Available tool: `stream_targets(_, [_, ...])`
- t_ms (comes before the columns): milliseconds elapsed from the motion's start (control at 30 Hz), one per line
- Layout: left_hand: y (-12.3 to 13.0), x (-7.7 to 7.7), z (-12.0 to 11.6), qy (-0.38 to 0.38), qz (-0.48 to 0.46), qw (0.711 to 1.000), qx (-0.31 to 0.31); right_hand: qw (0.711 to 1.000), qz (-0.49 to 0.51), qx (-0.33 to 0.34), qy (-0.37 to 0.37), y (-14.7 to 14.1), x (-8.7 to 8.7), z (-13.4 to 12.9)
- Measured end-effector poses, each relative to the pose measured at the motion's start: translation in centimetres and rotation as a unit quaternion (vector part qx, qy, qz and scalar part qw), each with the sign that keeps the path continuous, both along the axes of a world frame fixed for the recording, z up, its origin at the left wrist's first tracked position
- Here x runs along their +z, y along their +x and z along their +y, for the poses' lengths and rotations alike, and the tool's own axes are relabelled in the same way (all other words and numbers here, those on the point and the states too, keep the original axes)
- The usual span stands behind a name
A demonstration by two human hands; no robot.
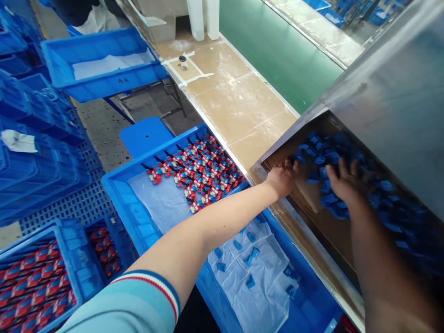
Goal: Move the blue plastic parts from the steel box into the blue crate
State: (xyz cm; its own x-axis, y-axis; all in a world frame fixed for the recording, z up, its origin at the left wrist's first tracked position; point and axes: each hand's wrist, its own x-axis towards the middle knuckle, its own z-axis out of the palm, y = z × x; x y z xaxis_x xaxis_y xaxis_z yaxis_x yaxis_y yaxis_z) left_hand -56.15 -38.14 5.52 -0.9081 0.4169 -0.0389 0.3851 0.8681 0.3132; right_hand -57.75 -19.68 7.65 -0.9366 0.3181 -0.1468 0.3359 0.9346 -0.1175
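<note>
Many small blue plastic pieces (pixel 326 187) lie heaped on a brown surface beneath a large metal hood. At the near left edge of this heap is my left hand (pixel 282 177), its fingers curled in; whatever they may hold is hidden. My right hand (pixel 347 182) reaches over the middle of the heap with fingers spread, touching or just above the pieces. Shadow and blur hide part of it. Below my left forearm, a few loose blue pieces (pixel 250 280) rest on a white sheet (pixel 263 296) in a blue tray.
A blue crate (pixel 120 185) holds rows of red-and-blue figures (pixel 204 171). More red-and-blue parts fill a crate (pixel 64 231) at lower left. Blue crates (pixel 34 166) are stacked behind. On the tan bench (pixel 239 101) stands a small jar (pixel 183 63). A blue stool (pixel 145 134) stands beside it.
</note>
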Motion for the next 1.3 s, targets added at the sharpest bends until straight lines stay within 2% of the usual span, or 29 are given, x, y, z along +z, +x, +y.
stream_targets(67, [-0.1,-0.1,0.2,-0.006,0.003,1.0,0.0,0.998,0.012,0.059,0.022,1.1,-0.5,0.0])
stream_targets(133, [-0.3,-0.1,0.5,-0.008,0.0,1.0,0.0,0.994,0.035,0.106,0.009,2.4,-0.9,0.7])
stream_targets(200, [-0.6,0.0,0.8,-0.007,-0.001,1.0,-0.003,0.984,0.105,0.143,-0.012,4.4,-1.1,1.5])
stream_targets(267, [-1.0,0.0,1.2,-0.006,0.003,1.0,-0.01,0.964,0.219,0.149,-0.026,7.4,-1.4,1.9])
stream_targets(367, [-1.8,0.0,1.8,-0.005,0.014,1.0,-0.017,0.925,0.363,0.09,-0.071,14.2,-3.0,1.6])
stream_targets(400, [-2.1,0.0,1.9,-0.004,0.013,1.0,-0.017,0.915,0.387,0.067,-0.093,16.7,-4.1,1.2])
stream_targets(467, [-2.4,0.1,1.8,0.003,0.009,1.0,-0.009,0.917,0.367,0.045,-0.151,21.7,-7.2,0.3])
stream_targets(533, [-1.8,0.0,1.2,0.037,0.03,0.999,-0.008,0.929,0.255,0.072,-0.26,25.4,-11.2,-0.8])
stream_targets(600, [0.2,-0.7,-0.1,0.104,0.084,0.991,-0.033,0.929,0.113,0.042,-0.35,27.2,-15.3,-2.1])
stream_targets(667, [3.9,-2.5,-2.1,0.182,0.127,0.972,-0.074,0.924,0.036,0.013,-0.38,26.7,-18.9,-3.4])
stream_targets(700, [6.2,-3.9,-3.3,0.218,0.12,0.966,-0.068,0.923,0.019,0.01,-0.383,25.7,-20.5,-4.1])
stream_targets(767, [11.3,-7.4,-5.9,0.253,0.041,0.966,-0.043,0.926,0.003,0.021,-0.377,22.8,-22.9,-5.4])
stream_targets(833, [16.2,-11.5,-8.6,0.236,-0.095,0.965,0.057,0.933,-0.008,0.031,-0.359,19.4,-24.6,-6.6])
stream_targets(867, [18.3,-13.4,-9.8,0.206,-0.178,0.954,0.125,0.937,-0.013,0.035,-0.347,17.9,-25.3,-7.2])
stream_targets(900, [20.0,-15.1,-10.9,0.168,-0.256,0.931,0.201,0.941,-0.018,0.039,-0.335,16.5,-25.8,-7.8])
stream_targets(933, [21.3,-16.6,-11.9,0.148,-0.284,0.917,0.238,0.945,-0.024,0.042,-0.322,15.4,-26.3,-8.4])
stream_targets(1000, [22.9,-18.6,-13.4,0.122,-0.321,0.89,0.3,0.952,-0.041,0.051,-0.3,14.0,-27.2,-9.9])
stream_targets(1067, [23.2,-19.8,-14.1,0.117,-0.333,0.875,0.331,0.955,-0.058,0.066,-0.285,13.4,-27.8,-11.3])
stream_targets(1300, [21.0,-21.9,-13.2,0.151,-0.36,0.854,0.345,0.951,-0.087,0.114,-0.275,12.4,-28.3,-14.2])
